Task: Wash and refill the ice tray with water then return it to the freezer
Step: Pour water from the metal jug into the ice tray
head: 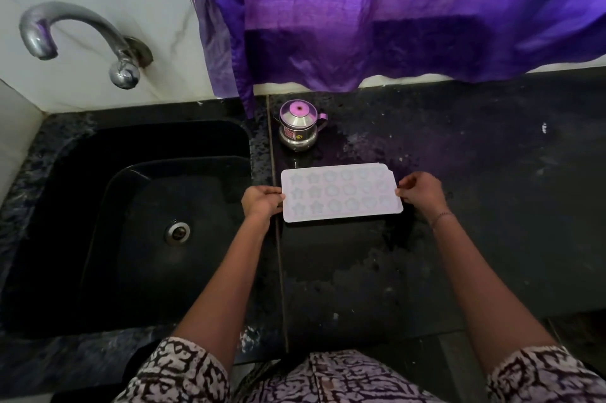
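Item: ice tray (341,194), pale lilac, flat, on the black stone countertop (492,206) just right of the sink (98,173); I cannot tell whether it rests fully on the counter or is slightly lifted. Position: directly between my hands. My left hand (262,202) grips the left short end, fingers curled at the edge; my right hand (421,192) pinches the right short end, fingers bent. Orientation: long axis runs left to right, roughly parallel to the counter's front edge; moulds face up, star shapes at the left, rounder shapes toward the right; the far right corner is cut off. Surroundings: the sink rim lies just beside my left hand, with the drain (177,232) lower in the basin and the tap (65,28) on the wall behind it. A small steel pot (299,130) with a pink knob stands near the tray's far left corner, apart from it. A purple curtain (393,9) hangs over the back edge. Bare counter extends right of and in front of the tray.
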`<state>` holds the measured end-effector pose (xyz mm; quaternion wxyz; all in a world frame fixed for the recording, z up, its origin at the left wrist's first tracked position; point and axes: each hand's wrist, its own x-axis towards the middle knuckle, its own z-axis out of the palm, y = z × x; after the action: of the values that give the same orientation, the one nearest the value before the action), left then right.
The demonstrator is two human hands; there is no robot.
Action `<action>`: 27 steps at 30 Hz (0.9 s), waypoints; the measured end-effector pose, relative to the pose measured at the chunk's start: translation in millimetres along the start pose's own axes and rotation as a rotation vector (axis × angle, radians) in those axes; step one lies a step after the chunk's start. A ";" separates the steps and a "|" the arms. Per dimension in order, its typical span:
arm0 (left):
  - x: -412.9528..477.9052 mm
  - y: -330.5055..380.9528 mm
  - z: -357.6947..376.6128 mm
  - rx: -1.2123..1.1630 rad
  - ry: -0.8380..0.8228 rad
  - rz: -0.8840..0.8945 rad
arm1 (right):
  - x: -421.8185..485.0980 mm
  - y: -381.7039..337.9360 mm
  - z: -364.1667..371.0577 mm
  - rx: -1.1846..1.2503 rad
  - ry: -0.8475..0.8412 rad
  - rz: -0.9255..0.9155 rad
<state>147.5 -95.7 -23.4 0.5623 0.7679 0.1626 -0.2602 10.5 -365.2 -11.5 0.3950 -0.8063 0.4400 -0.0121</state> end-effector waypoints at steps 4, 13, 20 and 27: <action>10.6 5.5 -1.6 0.211 0.058 0.060 | 1.0 -14.3 0.2 -0.245 -0.027 -0.041; 10.6 60.4 -14.2 -0.024 0.206 0.276 | -3.9 -106.2 15.8 0.305 0.431 -0.302; 39.5 95.7 11.8 -0.196 -0.108 0.180 | 43.3 -145.2 95.1 0.567 0.095 -0.158; 83.1 83.0 39.2 -0.197 -0.201 0.132 | 55.1 -149.9 123.8 0.701 -0.011 -0.123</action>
<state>251.5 -162.6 -16.3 0.6640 0.6883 0.0796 -0.2809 194.6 -282.3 -17.6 0.6484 -0.6470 0.3576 -0.1819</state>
